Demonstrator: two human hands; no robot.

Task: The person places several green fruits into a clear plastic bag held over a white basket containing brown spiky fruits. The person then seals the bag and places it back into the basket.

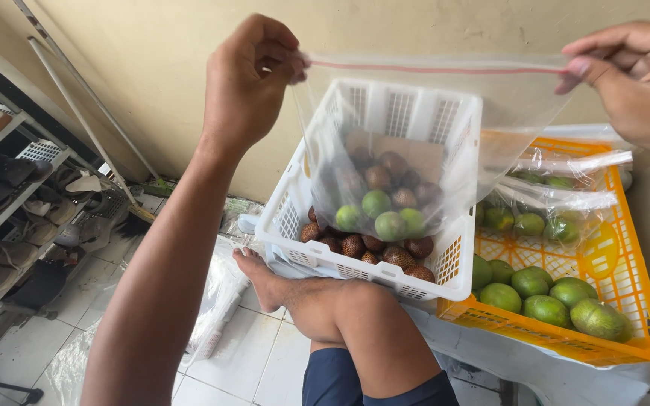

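Observation:
I hold a clear zip-top plastic bag (415, 143) up in the air, stretched by its red-lined top edge. My left hand (250, 75) pinches the left corner and my right hand (633, 75) pinches the right corner. Several small green fruits (382, 214) sit in the bottom of the bag. Behind and below the bag stands a white plastic basket (295, 218) with brown scaly fruits (374, 248) in it. My bent leg (340, 316) and bare foot lie under the basket.
An orange crate (633, 301) at the right holds loose green fruits (551, 297) and filled clear bags (551, 195). A shoe rack (9, 203) with shoes stands at the left on the white tiled floor. A beige wall is behind.

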